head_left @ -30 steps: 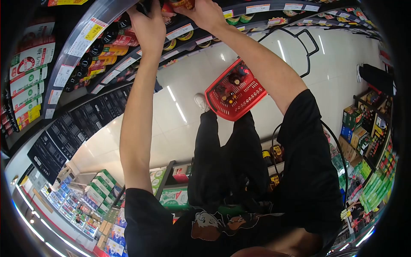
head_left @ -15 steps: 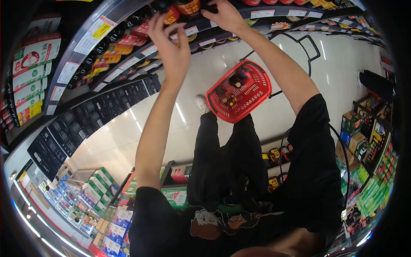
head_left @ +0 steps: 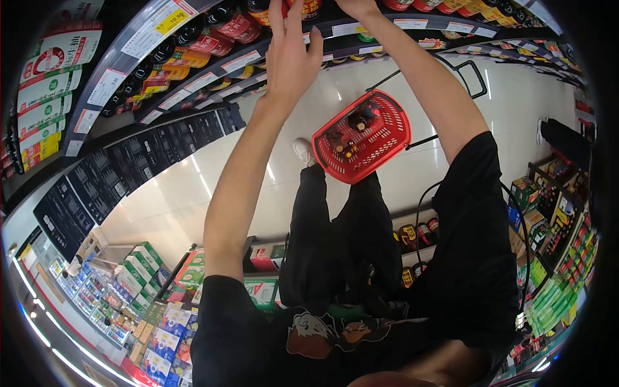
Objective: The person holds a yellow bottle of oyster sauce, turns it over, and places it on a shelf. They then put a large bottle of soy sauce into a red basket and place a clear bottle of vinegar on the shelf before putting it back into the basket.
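My left hand (head_left: 291,61) reaches up to the shelf edge (head_left: 271,53) at the top, its fingertips over a jar with a red and yellow label (head_left: 311,9). The fingers are stretched, the thumb apart, and the palm shows no object. My right hand (head_left: 356,6) is at the upper frame edge, right of that jar, with its fingertips cut off by the frame. Dark bottles with red labels (head_left: 233,24) lie left of my left hand. A red basket (head_left: 387,135) holding several bottles is below my hands, by my feet.
Price tags (head_left: 411,24) line the curved shelf. Behind the basket stands its black handle (head_left: 476,82). At the right edge a person's dark-clothed leg (head_left: 567,137) shows. Stacked boxes (head_left: 138,274) are at the lower left, and more shelves of goods (head_left: 561,219) at the right.
My left hand has moved right and up, onto the red and yellow jar. My right hand has shifted slightly right and up, partly out of frame. The view has tilted a little.
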Tool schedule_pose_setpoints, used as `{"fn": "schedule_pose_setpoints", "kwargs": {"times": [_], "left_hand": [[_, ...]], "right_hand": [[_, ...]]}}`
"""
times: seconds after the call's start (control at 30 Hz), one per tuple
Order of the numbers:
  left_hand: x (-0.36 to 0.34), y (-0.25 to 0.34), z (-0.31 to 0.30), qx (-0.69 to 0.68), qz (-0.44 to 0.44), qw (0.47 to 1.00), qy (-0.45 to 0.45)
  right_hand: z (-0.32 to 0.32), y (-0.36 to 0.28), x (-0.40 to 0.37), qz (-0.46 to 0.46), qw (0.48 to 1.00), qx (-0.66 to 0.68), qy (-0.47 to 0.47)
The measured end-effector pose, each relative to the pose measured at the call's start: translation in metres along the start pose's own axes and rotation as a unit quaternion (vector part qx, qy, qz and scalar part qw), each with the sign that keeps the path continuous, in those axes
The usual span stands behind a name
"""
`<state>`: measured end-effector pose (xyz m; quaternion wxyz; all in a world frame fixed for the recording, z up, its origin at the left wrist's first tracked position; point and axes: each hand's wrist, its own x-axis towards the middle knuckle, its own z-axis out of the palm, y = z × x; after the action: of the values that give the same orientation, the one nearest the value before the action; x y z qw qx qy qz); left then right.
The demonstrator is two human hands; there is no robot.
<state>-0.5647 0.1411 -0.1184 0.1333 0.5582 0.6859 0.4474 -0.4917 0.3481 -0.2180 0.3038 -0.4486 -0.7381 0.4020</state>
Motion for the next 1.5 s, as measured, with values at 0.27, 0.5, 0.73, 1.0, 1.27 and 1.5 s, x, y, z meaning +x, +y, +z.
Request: {"fn": "schedule_pose_setpoints", "kwargs": {"times": [0.27, 0.5, 0.73, 1.0, 1.27, 1.5], "left_hand": [[0.021, -0.007, 0.006, 0.068, 0.054, 0.996, 0.018], [0.033, -0.003, 0.008, 0.022, -0.013, 1.000, 0.005], [0.035, -0.010, 0.009, 0.048, 0.014, 0.999, 0.011], [0.034, -0.009, 0.012, 0.064, 0.035, 0.997, 0.012], [0.035, -0.020, 0.012, 0.017, -0.005, 1.000, -0.006], [0.040, -0.022, 0.003, -0.035, -0.029, 0.997, -0.059]], "right_hand": [[-0.003, -0.009, 0.028, -0.054, 0.997, 0.001, -0.048], [-0.018, -0.026, 0.026, -0.039, 0.997, 0.003, -0.072], [-0.032, -0.010, 0.018, -0.055, 0.997, -0.040, -0.040], [-0.061, -0.018, -0.012, -0.012, 0.997, -0.058, -0.043], [-0.066, -0.010, -0.025, -0.065, 0.996, -0.033, -0.059], [-0.078, -0.016, -0.028, -0.057, 0.990, -0.022, -0.124]]}}
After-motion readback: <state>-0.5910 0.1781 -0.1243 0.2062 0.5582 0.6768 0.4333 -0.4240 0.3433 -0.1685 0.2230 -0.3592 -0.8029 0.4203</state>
